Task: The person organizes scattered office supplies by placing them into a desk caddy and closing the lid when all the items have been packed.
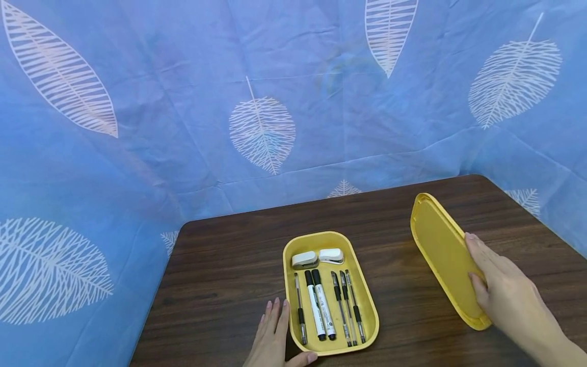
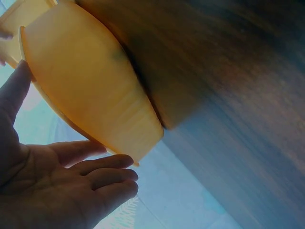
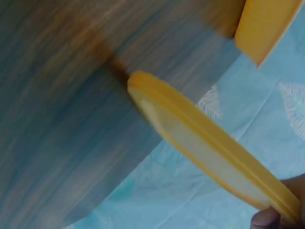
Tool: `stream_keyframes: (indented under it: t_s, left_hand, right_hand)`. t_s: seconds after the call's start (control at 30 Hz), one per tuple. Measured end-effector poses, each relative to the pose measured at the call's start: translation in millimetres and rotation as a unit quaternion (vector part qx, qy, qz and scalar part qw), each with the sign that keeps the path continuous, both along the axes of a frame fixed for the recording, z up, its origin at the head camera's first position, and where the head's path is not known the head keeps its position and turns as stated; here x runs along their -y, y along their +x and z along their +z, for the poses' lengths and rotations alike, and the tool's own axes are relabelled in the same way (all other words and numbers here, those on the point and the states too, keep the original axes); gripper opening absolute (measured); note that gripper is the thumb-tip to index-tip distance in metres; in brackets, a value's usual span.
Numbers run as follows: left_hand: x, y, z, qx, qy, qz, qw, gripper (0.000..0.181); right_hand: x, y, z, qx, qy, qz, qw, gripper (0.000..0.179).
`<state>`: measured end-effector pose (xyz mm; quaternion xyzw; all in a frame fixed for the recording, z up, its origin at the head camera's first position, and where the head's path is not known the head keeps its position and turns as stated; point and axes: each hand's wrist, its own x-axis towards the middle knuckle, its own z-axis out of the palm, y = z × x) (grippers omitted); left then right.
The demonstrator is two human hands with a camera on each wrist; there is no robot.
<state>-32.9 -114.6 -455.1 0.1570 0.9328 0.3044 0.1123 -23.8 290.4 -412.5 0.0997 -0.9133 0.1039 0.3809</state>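
A yellow box sits on the brown table with two white staplers at its far end. Inside it lie two white markers with black caps, a pen to their left and three pens to their right. My left hand rests at the box's near left corner; its thumb touches the rim in the left wrist view, its fingers extended alongside. My right hand grips a yellow lid by its right long edge, holding it tilted up, with its far edge close to the table.
The dark wood table reaches back to a blue cloth with white leaf patterns, which hangs behind and at both sides. Bare tabletop shows left of the box and between the box and the lid.
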Motion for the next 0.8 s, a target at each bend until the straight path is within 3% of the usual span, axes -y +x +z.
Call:
stream_keyframes:
  t_s: [0.03,0.07,0.3,0.5,0.8]
  left_hand:
    - [0.1,0.0,-0.1,0.001,0.001,0.000,1.0000,0.107]
    - [0.2,0.0,-0.2,0.001,0.002,0.000,1.0000,0.107]
    - [0.2,-0.1,0.0,0.007,0.008,0.000,0.9999,0.107]
    - [0.5,0.1,-0.3,0.000,0.007,-0.002,1.0000,0.108]
    - [0.2,1.0,-0.3,0.005,0.003,0.005,1.0000,0.108]
  right_hand:
    - [3,-0.6,-0.2,-0.016,0.004,0.005,0.9999,0.062]
    - [5,-1.5,-0.9,-0.035,0.007,0.009,0.9993,0.070]
    - [16,-6.7,0.3,-0.132,0.017,0.046,0.9900,0.052]
    - [24,-5.8,10.4,-0.143,0.059,0.069,0.9855,0.051]
    - [61,-9.5,34.0,-0.257,0.082,0.138,0.9531,0.036]
